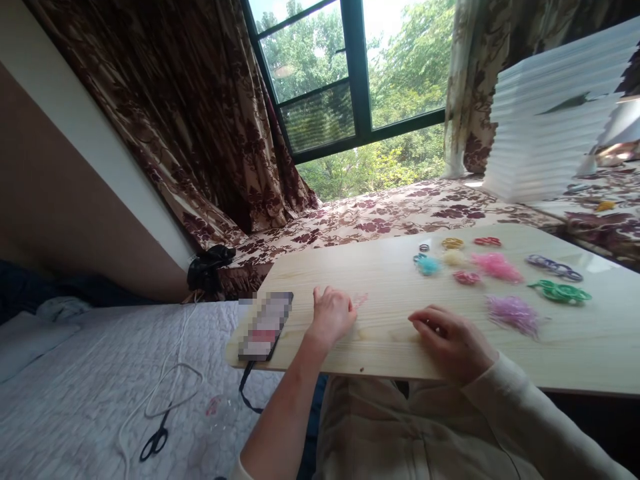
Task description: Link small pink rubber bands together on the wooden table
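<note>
On the pale wooden table, my left hand rests with its fingers curled, beside a small faint pink piece. What its fingers hold, if anything, is hidden. My right hand lies near the front edge with its fingers bent and drawn together; nothing can be made out in them. Right of it is a lilac bundle of thin strands. Farther back are a pink bundle, a light blue bundle, a cream bundle and green loops.
A phone with a black cable lies at the table's left end. Purple and white loops and red loops sit toward the back right. Black scissors and a white cord lie on the bed. A white pleated shade stands behind.
</note>
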### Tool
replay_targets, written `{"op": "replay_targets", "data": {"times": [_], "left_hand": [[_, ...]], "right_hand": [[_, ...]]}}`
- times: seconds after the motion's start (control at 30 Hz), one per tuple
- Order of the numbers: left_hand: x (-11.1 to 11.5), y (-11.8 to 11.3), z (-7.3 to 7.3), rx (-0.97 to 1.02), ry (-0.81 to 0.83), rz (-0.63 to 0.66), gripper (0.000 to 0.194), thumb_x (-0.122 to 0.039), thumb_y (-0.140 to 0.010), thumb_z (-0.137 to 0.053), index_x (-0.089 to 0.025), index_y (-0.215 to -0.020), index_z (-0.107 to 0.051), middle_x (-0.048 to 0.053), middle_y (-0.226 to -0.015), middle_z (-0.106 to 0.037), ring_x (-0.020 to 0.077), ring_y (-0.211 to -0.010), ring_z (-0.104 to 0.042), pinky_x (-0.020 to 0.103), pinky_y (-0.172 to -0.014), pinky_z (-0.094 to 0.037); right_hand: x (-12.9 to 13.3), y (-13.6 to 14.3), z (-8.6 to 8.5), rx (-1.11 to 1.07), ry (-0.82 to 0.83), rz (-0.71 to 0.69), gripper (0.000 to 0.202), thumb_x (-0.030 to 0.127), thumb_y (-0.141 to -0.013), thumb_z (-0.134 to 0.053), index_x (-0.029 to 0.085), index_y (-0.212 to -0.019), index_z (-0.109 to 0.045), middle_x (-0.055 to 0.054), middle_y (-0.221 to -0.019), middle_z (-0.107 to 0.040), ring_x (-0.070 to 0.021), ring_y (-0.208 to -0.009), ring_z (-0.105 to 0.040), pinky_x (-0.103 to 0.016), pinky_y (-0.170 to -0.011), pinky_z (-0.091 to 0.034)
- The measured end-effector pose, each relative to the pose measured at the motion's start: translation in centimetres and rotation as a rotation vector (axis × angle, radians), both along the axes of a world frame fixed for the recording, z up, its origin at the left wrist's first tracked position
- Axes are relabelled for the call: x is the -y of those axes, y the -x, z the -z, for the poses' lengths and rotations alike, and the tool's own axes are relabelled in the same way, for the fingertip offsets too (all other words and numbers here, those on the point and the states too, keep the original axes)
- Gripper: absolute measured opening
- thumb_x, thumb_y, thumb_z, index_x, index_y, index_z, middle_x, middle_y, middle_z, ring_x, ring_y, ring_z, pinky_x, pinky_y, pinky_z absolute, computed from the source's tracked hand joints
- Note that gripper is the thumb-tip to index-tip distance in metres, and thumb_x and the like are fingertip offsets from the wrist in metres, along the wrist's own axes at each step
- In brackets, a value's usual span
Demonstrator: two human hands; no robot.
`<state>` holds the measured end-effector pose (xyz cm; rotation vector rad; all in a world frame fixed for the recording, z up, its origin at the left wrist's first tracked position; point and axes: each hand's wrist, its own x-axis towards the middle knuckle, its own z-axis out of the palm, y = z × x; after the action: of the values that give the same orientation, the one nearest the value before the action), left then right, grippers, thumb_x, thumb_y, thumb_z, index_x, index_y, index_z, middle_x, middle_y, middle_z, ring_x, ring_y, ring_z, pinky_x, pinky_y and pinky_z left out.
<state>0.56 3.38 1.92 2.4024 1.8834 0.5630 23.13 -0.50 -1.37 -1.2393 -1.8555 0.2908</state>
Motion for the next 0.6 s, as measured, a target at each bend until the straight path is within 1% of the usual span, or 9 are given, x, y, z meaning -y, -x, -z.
{"op": "replay_targets", "data": {"times": [0.17,0.33,0.43,0.5,0.6], "left_hand": [[0.7,-0.6,1.1,0.116,-0.104,0.026,0.017,-0.011,-0.081,-0.056,-0.019,-0.069,-0.066,0.007,-0.082,-0.072,0.0239,-0.092,-0.063,0.052,-0.108,-0.034],[1.7,-2.9,2.2,0.308,-0.195,0.062,0.016,-0.009,-0.083,-0.057,-0.021,-0.074,-0.064,0.003,-0.083,-0.071,0.0204,-0.092,-0.065,0.049,-0.11,-0.036],[2.4,-4.2,2.8,0.411,-0.215,0.103,0.016,-0.008,-0.08,-0.06,-0.021,-0.071,-0.063,0.003,-0.083,-0.071,0.0216,-0.101,-0.065,0.048,-0.11,-0.039],[2.8,-4.8,3.0,0.467,-0.219,0.133,0.015,-0.008,-0.078,-0.064,-0.021,-0.07,-0.064,0.004,-0.085,-0.071,0.0227,-0.109,-0.063,0.046,-0.111,-0.04],[3.1,-4.9,3.2,0.535,-0.22,0.172,0.014,-0.01,-0.079,-0.066,-0.021,-0.07,-0.065,0.004,-0.083,-0.07,0.0225,-0.109,-0.063,0.046,-0.112,-0.04]], "right_hand": [[0.1,0.0,0.0,-0.007,-0.001,-0.002,0.023,0.033,-0.084,-0.051,0.022,-0.077,-0.07,-0.003,-0.073,-0.07,-0.0122,-0.051,-0.056,-0.026,-0.053,-0.047],[0.1,0.1,0.0,-0.007,0.004,0.004,0.023,0.032,-0.084,-0.05,0.022,-0.078,-0.07,-0.003,-0.074,-0.069,-0.0126,-0.054,-0.057,-0.026,-0.056,-0.047],[0.1,0.1,0.1,-0.006,0.013,0.006,0.023,0.032,-0.084,-0.051,0.022,-0.078,-0.071,-0.004,-0.074,-0.069,-0.0126,-0.054,-0.057,-0.026,-0.055,-0.047],[0.1,0.1,0.1,-0.006,0.015,0.006,0.024,0.032,-0.084,-0.05,0.022,-0.078,-0.071,-0.004,-0.073,-0.069,-0.0125,-0.054,-0.056,-0.027,-0.055,-0.047],[0.0,0.1,0.1,-0.01,0.018,0.008,0.024,0.032,-0.084,-0.05,0.022,-0.078,-0.071,-0.004,-0.074,-0.069,-0.0124,-0.054,-0.056,-0.027,-0.056,-0.047]]}}
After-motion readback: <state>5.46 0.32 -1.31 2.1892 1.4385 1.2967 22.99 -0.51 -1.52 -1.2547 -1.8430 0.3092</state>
